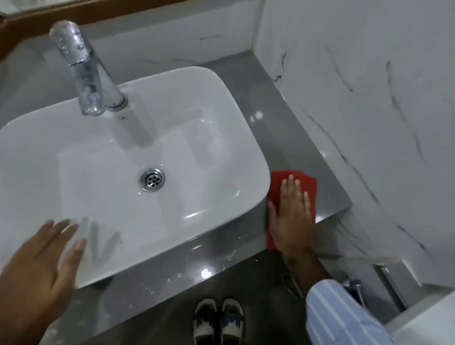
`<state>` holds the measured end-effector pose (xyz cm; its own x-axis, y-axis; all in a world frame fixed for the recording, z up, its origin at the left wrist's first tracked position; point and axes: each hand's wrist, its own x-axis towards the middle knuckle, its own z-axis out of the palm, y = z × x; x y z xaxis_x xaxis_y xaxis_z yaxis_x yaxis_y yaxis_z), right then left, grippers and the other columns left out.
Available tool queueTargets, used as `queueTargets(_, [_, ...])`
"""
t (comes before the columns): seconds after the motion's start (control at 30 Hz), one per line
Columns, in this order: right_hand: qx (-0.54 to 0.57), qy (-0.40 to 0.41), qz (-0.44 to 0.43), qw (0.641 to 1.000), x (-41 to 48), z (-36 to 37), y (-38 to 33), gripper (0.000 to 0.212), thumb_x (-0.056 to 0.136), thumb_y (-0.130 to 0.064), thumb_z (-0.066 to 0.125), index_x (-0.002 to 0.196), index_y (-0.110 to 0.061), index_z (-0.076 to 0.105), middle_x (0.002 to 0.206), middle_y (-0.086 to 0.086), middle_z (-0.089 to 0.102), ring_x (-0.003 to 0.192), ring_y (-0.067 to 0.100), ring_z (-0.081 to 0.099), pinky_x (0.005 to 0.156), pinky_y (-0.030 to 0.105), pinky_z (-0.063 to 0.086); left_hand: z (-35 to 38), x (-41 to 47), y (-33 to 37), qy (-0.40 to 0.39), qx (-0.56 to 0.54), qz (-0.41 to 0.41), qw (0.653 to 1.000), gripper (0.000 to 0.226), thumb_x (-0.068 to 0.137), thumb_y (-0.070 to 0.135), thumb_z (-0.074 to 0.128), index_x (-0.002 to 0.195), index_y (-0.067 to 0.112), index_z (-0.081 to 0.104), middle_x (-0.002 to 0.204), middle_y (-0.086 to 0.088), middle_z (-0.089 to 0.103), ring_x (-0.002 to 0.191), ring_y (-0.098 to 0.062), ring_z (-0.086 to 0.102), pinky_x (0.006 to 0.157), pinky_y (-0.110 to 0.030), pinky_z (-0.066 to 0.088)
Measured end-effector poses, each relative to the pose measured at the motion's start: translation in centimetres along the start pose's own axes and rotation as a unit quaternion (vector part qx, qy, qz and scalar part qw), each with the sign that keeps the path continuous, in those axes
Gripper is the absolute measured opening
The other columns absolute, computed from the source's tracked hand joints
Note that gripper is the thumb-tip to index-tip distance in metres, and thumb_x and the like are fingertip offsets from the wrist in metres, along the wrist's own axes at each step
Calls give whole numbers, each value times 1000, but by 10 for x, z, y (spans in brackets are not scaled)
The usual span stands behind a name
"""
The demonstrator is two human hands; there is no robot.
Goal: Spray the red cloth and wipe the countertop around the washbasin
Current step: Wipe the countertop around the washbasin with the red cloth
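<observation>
A white rectangular washbasin (224, 114) sits on a grey speckled countertop (283, 138). The red cloth (303, 180) lies flat on the countertop just right of the basin, near the front edge. My right hand (291, 215) presses flat on the cloth with fingers spread, covering most of it. My left hand (39, 265) hovers over the basin's front left corner, fingers apart and blurred, holding nothing. No spray bottle is in view.
A chrome tap (81, 69) rises at the back of the basin above the drain (152, 183). A marble-look wall (369, 113) bounds the countertop on the right. A wood-framed mirror (106, 1) runs along the back. My slippered feet (217, 322) stand below.
</observation>
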<state>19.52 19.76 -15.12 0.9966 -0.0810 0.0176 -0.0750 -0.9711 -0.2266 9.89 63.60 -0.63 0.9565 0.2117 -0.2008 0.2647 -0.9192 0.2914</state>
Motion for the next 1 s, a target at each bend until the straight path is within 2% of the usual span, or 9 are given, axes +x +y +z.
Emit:
queueTargets(0.2, [2,-30,-197,980,-33,1,-12,67,107,-47,42,163,-10,31,172,10,28,162,24,18,131,46,18,-5,-10,13,-3,23,-29,999,84,98,66,15,148,12,57,158,-9,52,154,-27,36,128,-51,26])
queueTargets(0.33, [10,2,2,1000,-15,-10,12,72,107,-48,36,164,-6,23,172,15,26,160,32,22,129,55,22,-1,-11,14,12,35,-44,998,88,97,71,10,147,16,58,156,-6,55,152,-25,40,124,-53,32])
queueTargets(0.4, [11,11,30,999,-29,-5,-15,72,107,-46,36,164,-4,23,172,16,25,160,33,22,128,56,24,1,-10,13,11,40,-46,998,89,97,72,10,148,17,57,156,-4,55,152,-24,40,124,-54,33])
queueTargets(0.5, [57,14,-92,994,-80,16,-70,70,106,-40,44,162,-2,27,171,18,24,160,33,23,127,56,26,0,-8,12,12,37,-43,998,98,93,79,5,149,17,56,157,-4,54,153,-23,40,124,-52,34])
queueTargets(0.63, [41,-53,-271,960,-109,21,-82,73,108,-53,37,166,-13,17,175,8,17,163,23,13,127,51,24,-1,-7,13,11,36,-45,998,111,86,86,-3,151,15,53,160,-4,51,154,-24,38,125,-51,32])
queueTargets(0.73, [32,2,-203,979,-88,12,-45,74,105,-45,51,163,-5,28,173,14,24,161,28,21,126,56,28,0,-7,11,17,42,-44,998,108,88,84,-1,151,15,53,159,-4,52,152,-24,40,123,-51,34])
queueTargets(0.87, [17,71,-7,997,-93,19,-63,66,108,-37,40,161,1,29,170,19,27,159,33,24,124,59,30,4,-7,7,35,52,-45,997,95,94,77,8,148,17,57,154,-3,58,149,-23,46,120,-49,37])
queueTargets(0.93, [33,78,-27,996,-118,33,-108,66,107,-35,45,161,1,29,170,21,27,160,34,24,128,56,24,4,-8,6,41,44,-39,997,98,93,80,4,147,18,57,153,-2,58,147,-22,48,119,-46,38])
queueTargets(1.0, [63,34,-139,988,-154,47,-154,70,105,-39,52,161,-3,32,171,18,27,160,32,22,130,51,19,3,-8,4,40,28,-29,998,102,91,82,0,149,19,56,155,-1,57,147,-20,47,120,-43,37])
